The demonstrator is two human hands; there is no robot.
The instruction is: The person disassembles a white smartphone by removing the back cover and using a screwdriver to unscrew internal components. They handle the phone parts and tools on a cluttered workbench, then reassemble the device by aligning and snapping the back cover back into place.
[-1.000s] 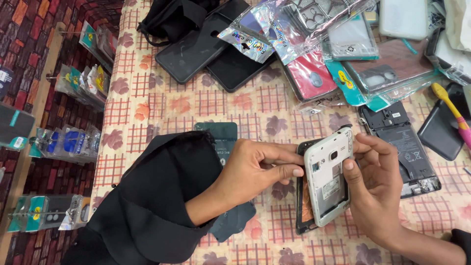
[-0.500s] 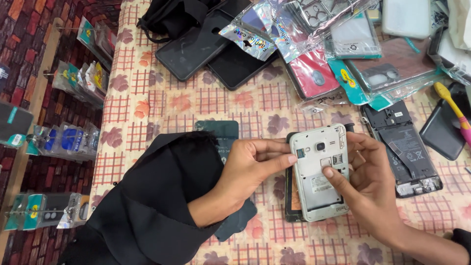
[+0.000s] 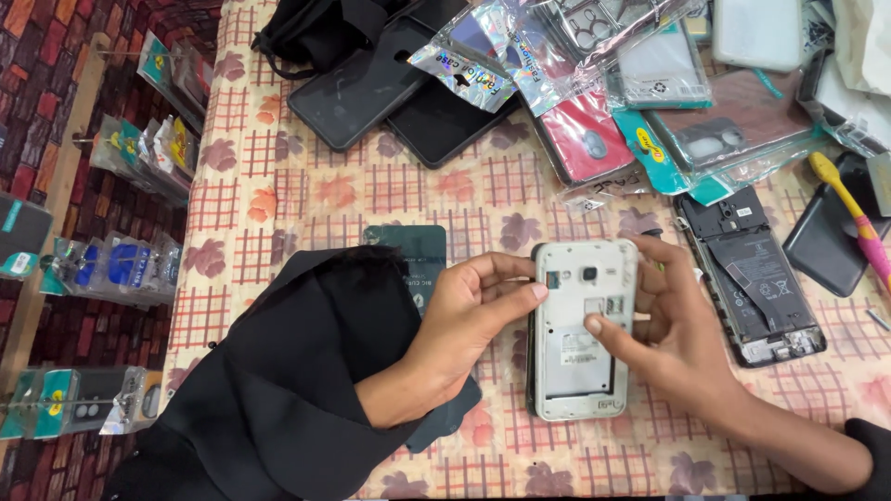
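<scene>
Checked cloth with faded flowers covers the table (image 3: pixel 278 186) under my hands. My left hand (image 3: pixel 464 320) pinches the top left edge of the white phone (image 3: pixel 580 329), thumb and fingers clamped on its rim, so the body lies steady, back side up. My right hand (image 3: pixel 673 325) cups its right edge, fingers loose, the forefinger pressing on the open back near the card slots. The phone lies flat between both palms, with a dark frame just under it. Behind my left wrist lies a dark green pad (image 3: pixel 413 260), partly under my black sleeve (image 3: pixel 278 390). Just right of my right hand sits an opened black phone (image 3: pixel 752 274), insides showing. Farther beyond my fingers lie two black cases (image 3: pixel 399 93) and packeted covers (image 3: pixel 613 83); a yellow and pink toothbrush (image 3: pixel 849 209) lies far right.
</scene>
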